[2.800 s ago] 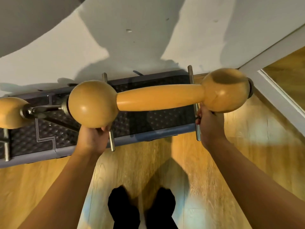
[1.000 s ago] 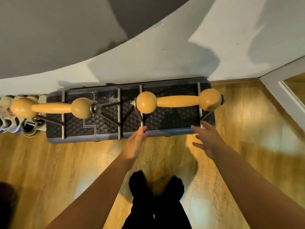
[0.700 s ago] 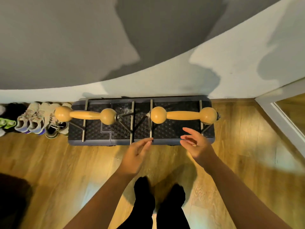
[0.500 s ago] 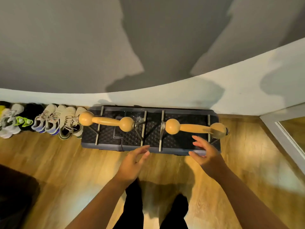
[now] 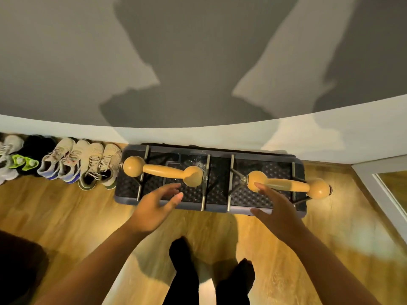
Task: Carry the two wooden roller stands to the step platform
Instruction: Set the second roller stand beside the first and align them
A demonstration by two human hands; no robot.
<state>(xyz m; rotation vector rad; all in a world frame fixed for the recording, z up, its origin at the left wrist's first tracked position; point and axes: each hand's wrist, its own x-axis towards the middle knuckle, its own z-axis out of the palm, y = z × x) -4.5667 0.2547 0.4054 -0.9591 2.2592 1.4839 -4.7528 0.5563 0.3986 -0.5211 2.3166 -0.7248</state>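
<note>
Wooden floor (image 5: 66, 216) by a wall: both stands, left (image 5: 163, 171) and right (image 5: 288, 183), sit on the platform (image 5: 215, 203), hands (left (image 5: 154, 208), right (image 5: 277, 210)) spread and empty; the right stand's overhanging end risks tipping if bumped.

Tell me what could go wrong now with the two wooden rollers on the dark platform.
The right yellow wooden roller stand has its end ball past the edge of the dark studded step platform, so a bump might tip it off. The left yellow wooden roller stand sits close beside it; their metal frames might knock together. Both open hands, left and right, hold nothing.
</note>
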